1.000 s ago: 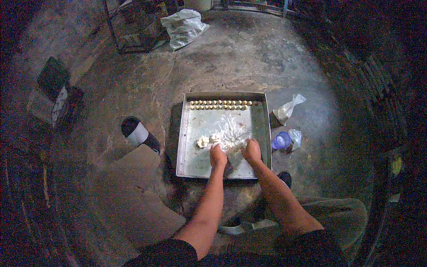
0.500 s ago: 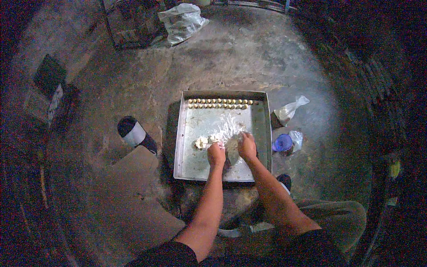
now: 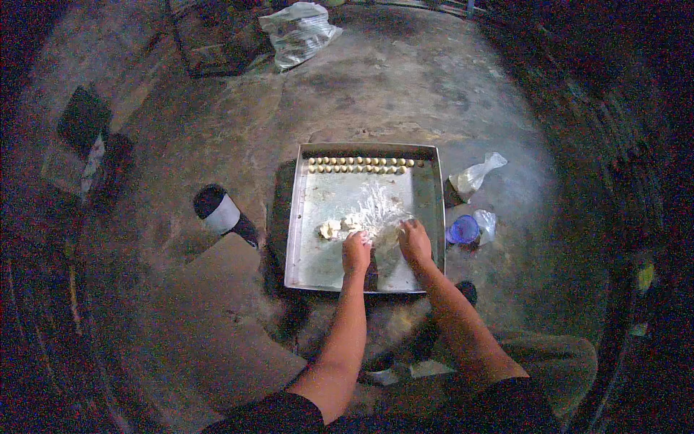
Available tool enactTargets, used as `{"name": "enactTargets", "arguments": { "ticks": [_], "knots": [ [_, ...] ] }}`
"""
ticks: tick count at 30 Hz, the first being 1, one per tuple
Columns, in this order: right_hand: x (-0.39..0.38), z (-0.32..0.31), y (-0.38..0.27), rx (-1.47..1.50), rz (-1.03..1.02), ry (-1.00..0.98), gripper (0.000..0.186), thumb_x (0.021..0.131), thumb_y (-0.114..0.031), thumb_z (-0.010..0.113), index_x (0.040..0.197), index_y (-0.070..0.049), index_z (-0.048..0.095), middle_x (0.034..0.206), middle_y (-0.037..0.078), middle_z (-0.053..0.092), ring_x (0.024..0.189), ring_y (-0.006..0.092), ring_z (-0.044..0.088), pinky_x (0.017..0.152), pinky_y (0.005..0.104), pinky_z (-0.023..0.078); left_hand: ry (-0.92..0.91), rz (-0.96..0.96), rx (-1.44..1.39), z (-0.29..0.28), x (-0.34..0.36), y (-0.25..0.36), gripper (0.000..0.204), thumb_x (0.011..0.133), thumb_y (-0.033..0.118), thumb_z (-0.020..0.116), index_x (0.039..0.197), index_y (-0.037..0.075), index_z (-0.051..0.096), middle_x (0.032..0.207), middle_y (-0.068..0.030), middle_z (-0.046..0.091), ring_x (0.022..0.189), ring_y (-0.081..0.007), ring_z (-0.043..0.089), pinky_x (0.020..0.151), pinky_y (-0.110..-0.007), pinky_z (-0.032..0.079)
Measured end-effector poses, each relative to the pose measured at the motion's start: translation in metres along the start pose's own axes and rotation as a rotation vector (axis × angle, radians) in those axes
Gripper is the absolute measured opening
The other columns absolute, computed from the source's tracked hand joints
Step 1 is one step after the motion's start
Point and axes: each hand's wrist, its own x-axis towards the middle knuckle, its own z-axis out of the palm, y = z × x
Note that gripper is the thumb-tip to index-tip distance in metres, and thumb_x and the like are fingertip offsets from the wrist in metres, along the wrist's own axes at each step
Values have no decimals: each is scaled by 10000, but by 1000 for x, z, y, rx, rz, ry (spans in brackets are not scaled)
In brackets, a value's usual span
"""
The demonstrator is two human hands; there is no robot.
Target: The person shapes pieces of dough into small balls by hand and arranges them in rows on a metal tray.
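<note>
Dough lies in the tray beside white powder, nearer me than 2 rows of balls. My left hand and right hand are curled; whether either grips anything, I can't tell.

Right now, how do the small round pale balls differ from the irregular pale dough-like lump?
The small round pale balls look alike; the irregular pale dough-like lump is ragged. Each ball is smaller than the lump. The balls form two rows farther off; the lump lies near the left hand. Both rest in the square metal tray.
</note>
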Motion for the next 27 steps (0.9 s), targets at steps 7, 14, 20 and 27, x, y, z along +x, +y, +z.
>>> {"name": "enactTargets", "arguments": {
  "ticks": [7,14,20,27],
  "knots": [
    [11,23,-24,193,-65,-172,197,827,-88,507,925,3,652,869,219,642,878,418,613,794,472,493,-10,45,44,5,4,-1,284,772,-46,573,1041,23,632,921,-167,616,892,-365,610,794,-425,498],
    [25,-12,-14,161,242,-85,229,740,-117,613,935,-18,680,954,223,657,896,405,630,833,463,498,-50,157,77,11,0,10,315,822,-11,500,1076,64,671,1013,-195,586,959,-369,591,813,-423,491],
    [3,13,-34,41,149,-35,243,772,-70,563,961,76,612,1011,307,577,991,427,565,887,447,466,-131,71,78,20,10,4,354,772,-16,587,1100,87,673,1028,-203,633,947,-376,616,816,-425,504],
    [-2,11,-62,309,-238,-36,296,799,-148,576,1066,-21,599,1073,235,592,1017,397,559,870,451,477,-318,75,-154,-15,26,-15,483,794,-24,529,1262,91,563,1075,-221,643,993,-348,640,853,-401,506]
  ]
}}
